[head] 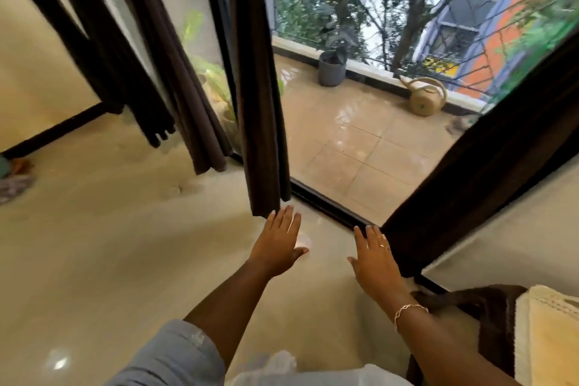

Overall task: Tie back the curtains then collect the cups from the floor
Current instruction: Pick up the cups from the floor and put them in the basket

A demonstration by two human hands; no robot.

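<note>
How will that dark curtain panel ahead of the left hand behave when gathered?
Probably floppy: the curtain panel hangs in soft vertical folds. Likely free to swing, since its hem seems to end just above the floor. The thick-looking cloth may feel weighty.

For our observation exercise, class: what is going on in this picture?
A person reaches forward and down by a glass door. The left hand and right hand are open and hold nothing. Dark curtains hang beside the glass. A pale blurred thing, perhaps a cup, sits on the floor under the left hand.
</note>
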